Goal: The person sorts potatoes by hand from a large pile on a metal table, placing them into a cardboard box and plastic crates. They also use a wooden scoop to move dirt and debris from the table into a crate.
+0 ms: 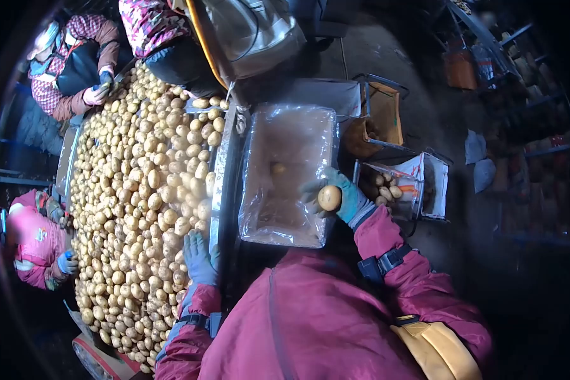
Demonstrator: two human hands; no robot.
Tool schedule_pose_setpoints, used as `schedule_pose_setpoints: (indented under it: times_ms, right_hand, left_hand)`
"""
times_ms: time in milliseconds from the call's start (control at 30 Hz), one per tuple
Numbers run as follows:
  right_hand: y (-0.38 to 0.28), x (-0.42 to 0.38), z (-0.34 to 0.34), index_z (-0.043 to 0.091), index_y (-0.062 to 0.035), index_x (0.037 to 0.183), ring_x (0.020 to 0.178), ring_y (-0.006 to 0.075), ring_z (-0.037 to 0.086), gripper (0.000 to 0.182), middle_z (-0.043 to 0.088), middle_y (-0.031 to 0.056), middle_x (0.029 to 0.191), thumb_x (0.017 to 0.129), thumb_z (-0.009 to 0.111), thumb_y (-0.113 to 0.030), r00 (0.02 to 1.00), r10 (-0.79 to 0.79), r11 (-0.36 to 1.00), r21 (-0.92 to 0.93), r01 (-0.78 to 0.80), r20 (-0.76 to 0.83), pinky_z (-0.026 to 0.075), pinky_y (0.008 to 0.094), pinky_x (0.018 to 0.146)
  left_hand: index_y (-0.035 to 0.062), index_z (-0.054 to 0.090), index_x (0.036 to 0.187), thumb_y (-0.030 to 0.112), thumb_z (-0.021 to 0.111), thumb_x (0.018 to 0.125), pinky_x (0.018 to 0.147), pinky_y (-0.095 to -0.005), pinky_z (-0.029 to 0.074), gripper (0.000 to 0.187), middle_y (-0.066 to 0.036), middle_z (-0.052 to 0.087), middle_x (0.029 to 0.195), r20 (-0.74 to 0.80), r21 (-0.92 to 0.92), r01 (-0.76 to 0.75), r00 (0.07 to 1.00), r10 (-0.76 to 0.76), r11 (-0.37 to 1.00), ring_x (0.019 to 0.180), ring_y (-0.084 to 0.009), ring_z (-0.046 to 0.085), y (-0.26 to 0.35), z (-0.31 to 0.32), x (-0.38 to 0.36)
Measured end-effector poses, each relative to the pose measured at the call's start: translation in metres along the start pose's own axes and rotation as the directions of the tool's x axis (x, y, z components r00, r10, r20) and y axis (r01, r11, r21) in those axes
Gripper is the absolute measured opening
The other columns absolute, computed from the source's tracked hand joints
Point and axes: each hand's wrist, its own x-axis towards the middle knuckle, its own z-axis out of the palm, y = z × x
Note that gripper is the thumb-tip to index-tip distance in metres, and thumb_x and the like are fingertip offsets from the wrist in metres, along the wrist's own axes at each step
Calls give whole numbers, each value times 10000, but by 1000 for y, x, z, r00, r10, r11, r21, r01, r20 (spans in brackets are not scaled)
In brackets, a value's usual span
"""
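My right hand (349,201), in a grey-green work glove, holds a potato (329,197) beside the right wall of a box. That box (250,202) is lined with clear plastic, and a single potato (278,168) shows inside it. On the near right edge of a large heap of potatoes (133,164), my left hand (201,258) rests with its gloved fingers stretched out. No potato shows in its grasp, though its palm side is hidden. The heap lies on a sorting table whose metal rim (221,171) runs between the potatoes and the lined box.
Two people (76,63) (35,237) work along the far left side of the heap, and another person's patterned sleeve (152,25) shows at the top. Right of the lined box stand a crate (386,107) and a bag (418,177) with potatoes. Shelving fills the dark right side.
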Motion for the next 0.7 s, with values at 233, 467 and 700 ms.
schedule_pose_setpoints:
  times_ms: [233, 467, 700]
  right_hand:
    - [19, 28, 8, 590, 23, 1326, 726, 213, 730, 556, 728, 161, 1015, 1018, 500, -431, 995, 57, 996, -65, -62, -85, 627, 293, 627]
    - [17, -18, -34, 699, -36, 1076, 527, 171, 632, 481, 719, 108, 871, 993, 522, -475, 891, -135, 977, -209, 46, -434, 473, 259, 462]
    - [-52, -145, -60, 702, -65, 963, 516, 172, 614, 338, 658, 79, 726, 914, 609, -386, 387, -270, 959, -211, 189, -881, 432, 269, 408]
  left_hand:
    - [-10, 436, 1490, 379, 564, 979, 1208, -508, 258, 654, -214, 425, 1546, -64, -45, -22, 998, 19, 999, 1462, -412, 340, -1, 1, -1]
    - [-20, 397, 1511, 388, 505, 1007, 1222, -499, 235, 657, -222, 396, 1568, -39, -24, -54, 998, 53, 998, 1477, -411, 320, -9, 10, -1]
    - [-18, 351, 1539, 421, 473, 1022, 1231, -501, 218, 689, -230, 366, 1581, 13, -10, -34, 999, 34, 999, 1492, -409, 286, -7, 9, -1]
